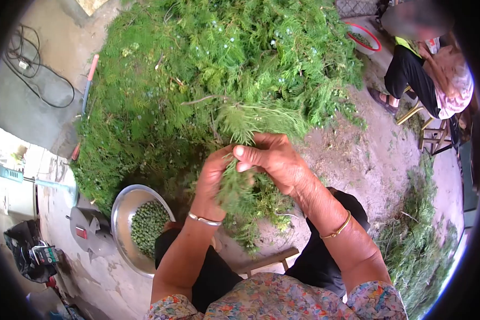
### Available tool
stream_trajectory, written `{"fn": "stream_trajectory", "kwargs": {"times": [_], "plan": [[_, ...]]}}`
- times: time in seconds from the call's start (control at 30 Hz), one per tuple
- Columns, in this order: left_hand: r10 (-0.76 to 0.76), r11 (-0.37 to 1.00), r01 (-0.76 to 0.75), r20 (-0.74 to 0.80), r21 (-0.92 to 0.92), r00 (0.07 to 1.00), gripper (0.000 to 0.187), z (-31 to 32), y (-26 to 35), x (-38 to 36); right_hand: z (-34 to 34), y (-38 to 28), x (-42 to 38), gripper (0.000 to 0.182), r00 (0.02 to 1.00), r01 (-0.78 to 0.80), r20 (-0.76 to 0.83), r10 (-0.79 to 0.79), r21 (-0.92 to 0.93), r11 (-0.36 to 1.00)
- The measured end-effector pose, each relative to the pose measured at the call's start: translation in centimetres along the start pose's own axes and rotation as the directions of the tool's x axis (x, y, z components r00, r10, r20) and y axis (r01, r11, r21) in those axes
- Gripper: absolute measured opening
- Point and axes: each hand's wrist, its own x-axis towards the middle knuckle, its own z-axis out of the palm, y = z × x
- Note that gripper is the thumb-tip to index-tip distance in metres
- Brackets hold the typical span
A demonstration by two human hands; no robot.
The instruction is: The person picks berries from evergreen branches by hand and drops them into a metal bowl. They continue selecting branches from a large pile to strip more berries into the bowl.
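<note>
A feathery green conifer sprig [233,189] is in front of me, over my lap, with more of its fronds fanning out above my fingers. My right hand [276,160] is closed on it, thumb pressed against the stem. On the other side my left hand [212,173] is closed round the same sprig, its fingers partly hidden by greenery and slightly blurred. A big heap of cut conifer branches [197,58] with small pale cones rises just beyond both hands. To my left a metal basin [124,205] holds many small green cones [148,226].
At the upper right a person [432,74] sits on a stool near a red-rimmed bowl [376,40]. More cut branches [410,250] lie at the lower right. A long-handled tool [89,85], a black cable [37,64] and a grey metal object [93,232] are on the left.
</note>
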Motion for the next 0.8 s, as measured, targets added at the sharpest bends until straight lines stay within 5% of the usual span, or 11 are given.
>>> {"fn": "stream_trajectory", "kwargs": {"times": [0.1,0.2,0.4,0.57,0.73,0.8], "plan": [[-0.063,0.976,0.083,0.104,-0.200,0.993,0.024,-1.3,-0.7,1.0,-0.2,0.4,0.5,0.024,0.994,0.045,-0.100,-0.039,0.065,0.997],[-0.102,0.968,0.100,0.002,-0.229,0.995,0.028,-0.4,-0.3,0.6,-0.3,0.3,1.2,0.021,0.982,0.114,-0.159,-0.102,0.068,0.991],[-0.060,0.975,0.073,0.064,-0.212,0.996,0.033,0.8,-0.1,-0.5,-0.2,0.4,1.5,0.016,0.918,0.140,-0.389,-0.073,0.146,0.979],[0.125,0.992,-0.122,-0.180,0.027,0.976,0.029,2.1,0.6,-1.6,-1.4,0.6,2.1,0.018,0.886,0.203,-0.453,-0.100,0.183,0.962],[0.118,0.974,-0.089,-0.128,0.210,0.985,0.032,1.8,0.9,-2.1,-2.1,0.4,2.0,0.015,0.886,0.230,-0.451,-0.110,0.220,0.948],[0.245,0.884,-0.212,-0.026,0.417,0.969,0.034,1.6,0.8,-2.2,-2.1,0.3,1.9,0.014,0.894,0.203,-0.438,-0.095,0.207,0.957]]}}
